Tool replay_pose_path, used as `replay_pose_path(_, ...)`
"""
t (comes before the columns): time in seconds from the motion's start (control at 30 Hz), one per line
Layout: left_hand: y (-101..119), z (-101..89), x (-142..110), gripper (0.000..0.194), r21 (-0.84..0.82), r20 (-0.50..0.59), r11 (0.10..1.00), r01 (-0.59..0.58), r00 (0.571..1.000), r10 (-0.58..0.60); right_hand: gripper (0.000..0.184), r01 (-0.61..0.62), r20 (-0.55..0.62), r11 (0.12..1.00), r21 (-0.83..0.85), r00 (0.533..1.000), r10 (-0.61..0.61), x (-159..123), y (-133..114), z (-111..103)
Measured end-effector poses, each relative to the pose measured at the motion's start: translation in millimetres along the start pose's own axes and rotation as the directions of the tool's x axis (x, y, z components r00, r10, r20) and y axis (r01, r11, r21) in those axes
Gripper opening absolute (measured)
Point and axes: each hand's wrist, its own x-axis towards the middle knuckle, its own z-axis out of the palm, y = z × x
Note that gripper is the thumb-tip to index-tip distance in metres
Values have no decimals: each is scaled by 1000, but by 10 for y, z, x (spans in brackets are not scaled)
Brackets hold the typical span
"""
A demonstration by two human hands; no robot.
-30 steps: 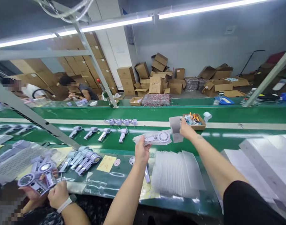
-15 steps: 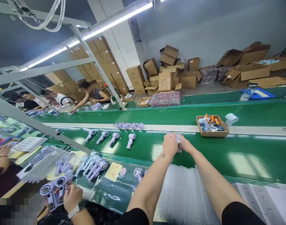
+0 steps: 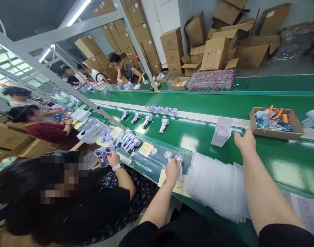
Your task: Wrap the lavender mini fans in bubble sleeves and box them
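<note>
Both now parted: left hand [image 3: 172, 169] at fan [image 3: 168, 155] near worktop's [image 3: 143, 168] far edge, grip unclear; right hand [image 3: 246, 142] loosened off white box [image 3: 220, 139].

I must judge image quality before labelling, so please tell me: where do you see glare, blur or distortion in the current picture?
In the head view, bright glare patches lie on the green conveyor belt, and the tube light is washed out; also in the head view, the right hand looks slightly soft, and the right forearm seems stretched by the wide angle.
</note>
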Motion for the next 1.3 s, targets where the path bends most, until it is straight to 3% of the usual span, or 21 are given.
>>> replay_pose_path(0.07, -133, 101, -75, 39, 82, 134, 995, 52, 989, -63, 56, -17, -142, 1000, 18, 990, 20, -212, -164, -22)
replay_pose_path(0.13, -156, 155, -109, 39, 98, 193, 993, 59, 978, -78, 46, 25, -180, 993, 112, 984, -4, -536, -316, -7)
replay_pose_path(0.17, -156, 154, -117, 37, 92, 204, 994, 60, 976, -78, 40, 38, -129, 979, 201, 992, -12, -736, -372, 15)
replay_pose_path(0.23, -164, 106, -148, 39, 87, 205, 995, 45, 977, -62, 32, -40, 104, 907, 418, 995, -4, -1184, -425, 77)
replay_pose_path(0.33, -181, 0, -305, 45, -22, 202, 999, -50, 978, 53, 29, -335, 432, 734, 591, 900, 63, -1878, -354, 171)
replay_pose_path(0.4, -154, -33, -512, 46, -264, 286, 955, -137, 934, 213, 31, -482, 556, 607, 632, 828, 79, -2278, -238, 184)
replay_pose_path(0.47, -75, -21, -771, 45, -510, 431, 841, -180, 793, 431, 35, -607, 648, 428, 670, 759, 62, -2602, -94, 120)
replay_pose_path(0.5, -13, 1, -899, 46, -577, 513, 797, -181, 679, 525, 37, -651, 673, 328, 685, 737, 58, -2740, -13, 55)
replay_pose_path(0.57, 160, 77, -1112, 51, -597, 633, 774, -210, 470, 615, 38, -656, 647, 188, 731, 754, 115, -2992, 169, -122)
replay_pose_path(0.6, 270, 134, -1189, 53, -572, 645, 775, -268, 436, 627, 37, -631, 608, 145, 762, 775, 174, -3116, 271, -223)
replay_pose_path(0.63, 394, 206, -1247, 52, -533, 615, 765, -362, 456, 644, 36, -608, 572, 110, 786, 784, 243, -3242, 379, -323)
replay_pose_path(0.7, 668, 396, -1329, 43, -398, 435, 657, -640, 499, 750, 33, -601, 533, 65, 797, 749, 395, -3508, 604, -495)
replay_pose_path(0.73, 808, 513, -1363, 35, -294, 341, 556, -778, 458, 821, 32, -617, 531, 46, 786, 711, 460, -3643, 716, -562)
replay_pose_path(0.77, 944, 639, -1396, 28, -186, 296, 431, -883, 368, 882, 30, -638, 539, 29, 769, 673, 507, -3774, 821, -613)
replay_pose_path(0.83, 1183, 896, -1456, 24, -13, 384, 211, -977, 190, 904, 28, -671, 562, 7, 742, 627, 540, -4004, 1006, -683)
replay_pose_path(0.87, 1281, 1013, -1480, 21, 39, 457, 148, -988, 149, 877, 28, -675, 572, 0, 738, 625, 532, -4092, 1084, -707)
replay_pose_path(0.93, 1428, 1190, -1501, 15, 88, 567, 111, -990, 141, 811, 33, -672, 584, -22, 740, 627, 516, -4201, 1211, -748)
replay_pose_path(1.03, 1538, 1265, -1472, 16, 94, 590, 156, -983, 181, 787, 42, -642, 583, -81, 763, 629, 514, -4184, 1343, -810)
replay_pose_path(1.13, 1537, 1135, -1438, 22, 77, 539, 224, -972, 230, 810, 42, -610, 596, -128, 782, 671, 441, -3983, 1391, -854)
replay_pose_path(1.23, 1439, 922, -1455, 18, -14, 519, 290, -957, 241, 820, 37, -597, 609, -139, 790, 738, 290, -3685, 1341, -872)
replay_pose_path(1.3, 1346, 794, -1488, 12, -210, 519, 467, -859, 307, 798, 35, -604, 617, -130, 787, 756, 219, -3503, 1279, -883)
